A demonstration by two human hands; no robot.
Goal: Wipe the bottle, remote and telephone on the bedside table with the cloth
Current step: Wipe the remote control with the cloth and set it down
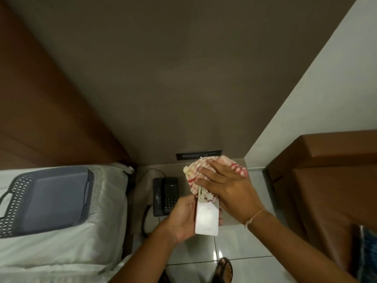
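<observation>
My left hand [179, 219] grips a white flat-sided bottle [207, 218] from its left side and holds it just above the front edge of the bedside table [142, 190]. My right hand [228, 186] presses a red-and-white checked cloth [236, 168] over the bottle's upper end, which is hidden by it. The black telephone [165, 196] lies on the table to the left of my hands, handset on its cradle and cord trailing off the left side. No remote is visible.
A bed with white sheets [61, 242] lies at the left with a grey plastic tray [47, 199] on it. A dark switch panel [199, 156] sits on the wall behind the table. Brown furniture [326, 180] stands at the right. My sandalled foot [224, 270] is on the tiled floor.
</observation>
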